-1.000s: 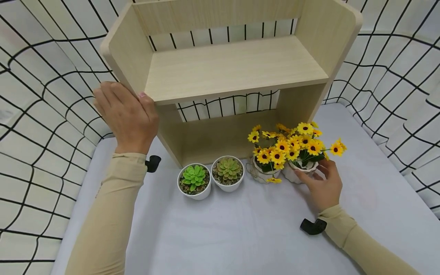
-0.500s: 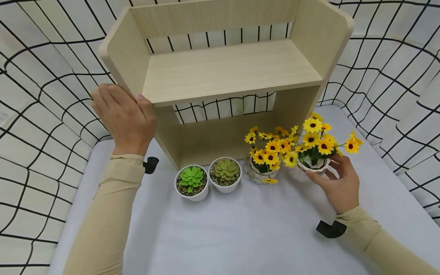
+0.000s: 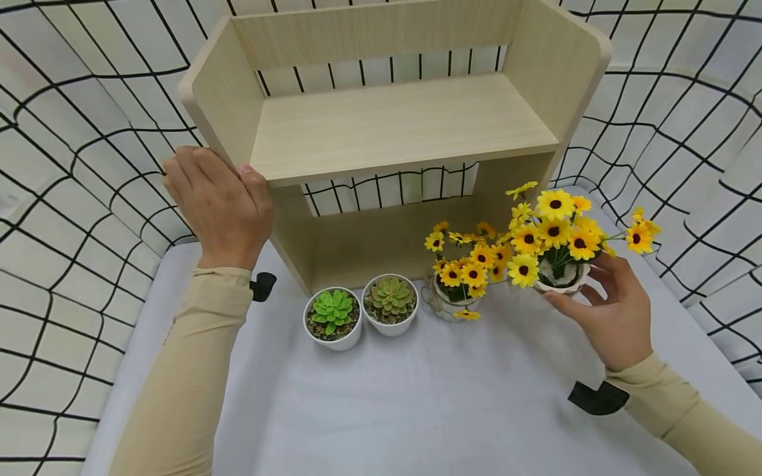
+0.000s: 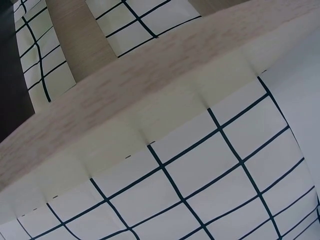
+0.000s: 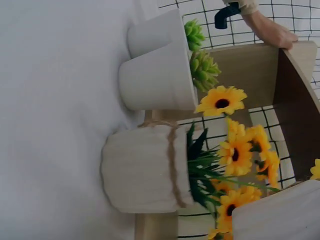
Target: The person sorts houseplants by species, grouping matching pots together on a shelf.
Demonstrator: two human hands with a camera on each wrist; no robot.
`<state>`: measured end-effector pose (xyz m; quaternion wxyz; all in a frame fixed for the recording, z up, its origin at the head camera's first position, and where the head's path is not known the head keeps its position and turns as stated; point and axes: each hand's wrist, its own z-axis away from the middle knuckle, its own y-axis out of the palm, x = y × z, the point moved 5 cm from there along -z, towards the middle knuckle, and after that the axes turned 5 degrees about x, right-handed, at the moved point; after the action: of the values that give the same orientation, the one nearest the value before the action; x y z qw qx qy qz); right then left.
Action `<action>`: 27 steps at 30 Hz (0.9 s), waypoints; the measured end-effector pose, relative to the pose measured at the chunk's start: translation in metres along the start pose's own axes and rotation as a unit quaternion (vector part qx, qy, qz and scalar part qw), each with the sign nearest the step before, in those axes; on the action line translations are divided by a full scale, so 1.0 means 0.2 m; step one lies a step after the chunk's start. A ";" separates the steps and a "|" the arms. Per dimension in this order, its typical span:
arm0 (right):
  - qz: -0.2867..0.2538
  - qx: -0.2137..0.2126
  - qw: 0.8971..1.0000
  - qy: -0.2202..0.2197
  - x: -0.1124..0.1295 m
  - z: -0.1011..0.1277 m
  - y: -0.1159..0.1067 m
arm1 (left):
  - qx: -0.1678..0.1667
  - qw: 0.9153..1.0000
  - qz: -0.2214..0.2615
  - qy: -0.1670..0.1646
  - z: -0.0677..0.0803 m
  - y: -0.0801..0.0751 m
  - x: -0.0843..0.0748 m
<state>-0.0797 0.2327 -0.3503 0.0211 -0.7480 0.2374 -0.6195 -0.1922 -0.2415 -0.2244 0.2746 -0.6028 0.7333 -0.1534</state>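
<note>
**Sunflower pot held clear of the table, shelf steadied at its left side**

The right hand (image 3: 616, 317) holds a small white pot of yellow sunflowers (image 3: 559, 254) above the table (image 3: 417, 410), thumb and fingers curled round the pot's rim and side. The pot hangs just in front of the right side panel of the wooden shelf unit (image 3: 393, 125), beside the opening of its lower compartment, and its blooms spread wide to either side.

The left hand (image 3: 217, 205) rests on the front edge of the shelf unit's left panel, fingers wrapped over that edge where the upper board meets it.

A second sunflower pot (image 3: 455, 291), white with a twine band, stands on the table just left of the lifted one; their flowers nearly touch. Further left stand two white pots side by side, touching: a dull green succulent (image 3: 391, 297) and a bright green succulent (image 3: 332, 311). All three sit in a row across the mouth of the lower compartment, close to its front. The upper board is bare. A white cloth with a black grid (image 3: 684, 132) hangs behind and around the table.
</note>
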 end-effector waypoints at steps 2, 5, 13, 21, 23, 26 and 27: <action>0.005 0.003 1.000 -0.008 0.03 -0.01 -0.01 | -0.001 1.000 -0.001 0.000 0.00 0.00 0.00; 0.009 0.009 1.000 -0.021 0.07 -0.03 -0.01 | 0.000 1.000 -0.003 0.000 0.00 0.00 0.00; -0.037 0.034 0.998 -0.047 0.20 -0.08 -0.01 | -0.001 1.000 -0.003 0.006 0.00 -0.01 0.00; -0.209 0.084 0.972 -0.070 0.35 -0.12 0.01 | 0.011 1.000 0.005 0.016 0.01 -0.03 0.00; -0.225 0.087 0.968 -0.077 0.40 -0.13 0.01 | 0.011 1.000 0.007 0.018 0.01 -0.03 0.00; -0.245 0.090 0.961 -0.092 0.47 -0.16 0.00 | 0.010 1.000 0.006 0.020 0.00 -0.03 -0.01; -0.251 0.091 0.959 -0.096 0.49 -0.17 0.00 | 0.010 1.000 0.006 0.021 0.00 -0.03 -0.01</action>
<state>-0.0993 0.2045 -0.2526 -0.0444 -0.8343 -0.0192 -0.5492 -0.1880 -0.2407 -0.2208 0.2665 -0.5920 0.7410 -0.1715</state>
